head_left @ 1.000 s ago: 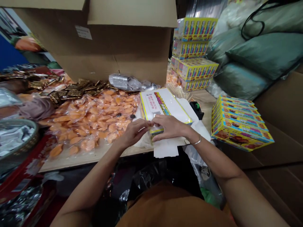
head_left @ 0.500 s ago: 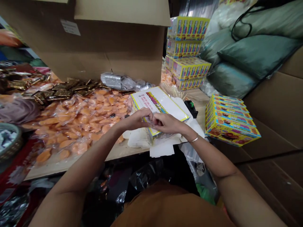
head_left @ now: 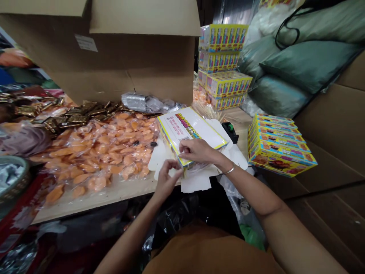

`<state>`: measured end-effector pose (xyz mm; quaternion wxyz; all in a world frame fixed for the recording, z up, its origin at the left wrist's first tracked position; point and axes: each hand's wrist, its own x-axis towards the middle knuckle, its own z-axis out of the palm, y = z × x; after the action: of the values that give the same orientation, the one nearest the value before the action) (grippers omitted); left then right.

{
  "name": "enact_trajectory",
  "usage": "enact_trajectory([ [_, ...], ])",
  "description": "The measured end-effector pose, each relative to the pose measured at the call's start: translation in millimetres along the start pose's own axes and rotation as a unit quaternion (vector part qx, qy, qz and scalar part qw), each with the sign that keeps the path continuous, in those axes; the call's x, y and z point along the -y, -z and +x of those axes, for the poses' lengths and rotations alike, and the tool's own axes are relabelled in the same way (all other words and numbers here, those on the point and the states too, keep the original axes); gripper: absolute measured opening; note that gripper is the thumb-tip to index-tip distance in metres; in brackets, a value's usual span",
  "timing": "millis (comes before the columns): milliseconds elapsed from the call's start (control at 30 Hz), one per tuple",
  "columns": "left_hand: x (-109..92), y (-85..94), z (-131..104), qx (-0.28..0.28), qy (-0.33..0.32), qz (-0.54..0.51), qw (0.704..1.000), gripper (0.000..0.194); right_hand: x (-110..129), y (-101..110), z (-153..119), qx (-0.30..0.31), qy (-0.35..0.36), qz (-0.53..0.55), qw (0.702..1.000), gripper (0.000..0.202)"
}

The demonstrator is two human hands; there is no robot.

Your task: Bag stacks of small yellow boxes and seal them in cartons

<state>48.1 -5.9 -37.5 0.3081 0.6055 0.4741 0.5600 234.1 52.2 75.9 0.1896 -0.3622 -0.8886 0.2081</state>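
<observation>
A white and yellow box (head_left: 203, 125) with colourful lettering lies flat on white cardboard sheets (head_left: 196, 184), with clear film along its near side. Over its near edge is my right hand (head_left: 196, 149), its fingers curled and pinched together; whatever they may hold is too small to make out. My left hand (head_left: 167, 179) is lower, beside the box's near left corner. Its fingers are bent, with the thumb apart from them, and nothing shows between them. Whether it touches the film there I cannot tell.
Orange pieces in clear wrappers (head_left: 105, 148) cover the table at left, with brown-gold packets (head_left: 85, 110) behind. A large carton (head_left: 137, 64) stands at the back. Yellow boxes are stacked (head_left: 225, 80) behind, and more (head_left: 279, 146) sit at right. A black tape dispenser (head_left: 230, 132) is beside the cardboard.
My hands were together over the box's near edge and have come apart. The left hand has moved down and toward me; the right stays over the edge. The view has shifted slightly.
</observation>
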Motion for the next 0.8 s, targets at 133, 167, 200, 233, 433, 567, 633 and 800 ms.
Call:
enact_trajectory([
  [133, 19, -8.9, -19, 0.049, 0.092, -0.096, 0.990, 0.034, 0, 1, -1, 0.002, 0.010, -0.010, 1.000, 0.008],
  [167, 22, -11.2, -15, 0.044, 0.098, -0.108, 0.988, 0.037, 0, 1, -1, 0.001, 0.012, -0.013, 1.000, 0.008],
  [200, 26, -14.0, -10, 0.032, 0.100, -0.112, 0.988, 0.040, 0, 1, -1, 0.000, 0.014, -0.016, 1.000, 0.007],
  [233, 29, -17.2, -5, 0.019, 0.100, -0.110, 0.989, 0.042, -1, 1, 0, -0.002, 0.014, -0.019, 1.000, 0.007],
  [433, 18, -32.3, 6, -0.110, 0.080, -0.054, 0.989, 0.036, 5, -5, 7, -0.036, -0.036, -0.057, 0.997, 0.012],
  [567, -16, -26.6, 12, -0.114, -0.095, 0.058, 0.987, 0.033, -1, -1, 5, -0.065, -0.015, -0.022, 0.998, 0.011],
  [633, -29, -22.7, 21, -0.047, -0.150, 0.123, 0.980, 0.025, -20, 10, -6, -0.142, 0.007, 0.041, 0.989, 0.015],
  [800, -29, -19.4, 43, -0.012, -0.070, 0.107, 0.992, 0.021, -102, 15, -65, -0.438, -0.195, 0.206, 0.853, 0.058],
])
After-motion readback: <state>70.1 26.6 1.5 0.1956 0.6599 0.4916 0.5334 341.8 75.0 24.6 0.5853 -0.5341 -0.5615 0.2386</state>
